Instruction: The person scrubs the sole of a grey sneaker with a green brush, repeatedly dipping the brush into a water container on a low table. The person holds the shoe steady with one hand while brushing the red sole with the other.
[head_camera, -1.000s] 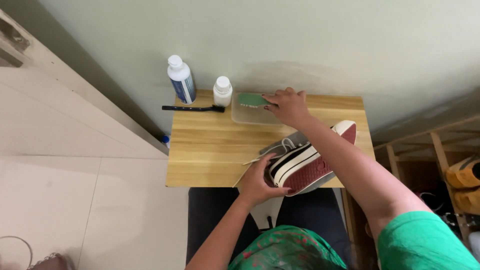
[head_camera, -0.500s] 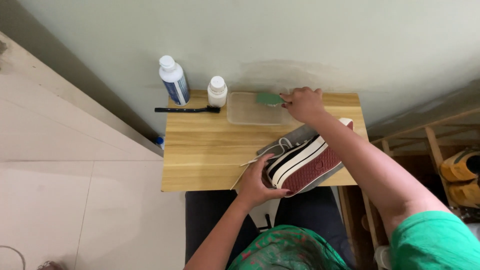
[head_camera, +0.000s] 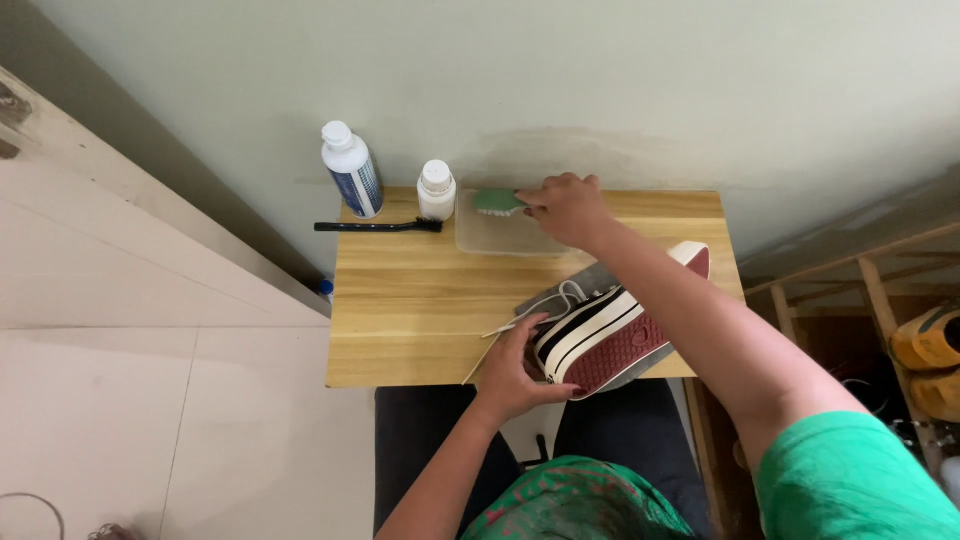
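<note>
Desk (head_camera: 400, 300) narrow. Right fingers (head_camera: 535, 200) pinched brush (head_camera: 495, 201) over tray (head_camera: 500, 236); left hand (head_camera: 512, 372) gripped shoe (head_camera: 600, 335) at edge. Risk: drips, shoe slipping off.

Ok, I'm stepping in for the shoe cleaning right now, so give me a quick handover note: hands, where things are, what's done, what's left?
Left hand: grips the sneaker at the table's near edge, sole turned up.
Right hand: holds the green brush over the clear tray at the back.
Nearby: blue-labelled bottle, small white bottle, black brush.
Done: cannot tell how much is scrubbed.
Left: brush is not on the shoe.
</note>
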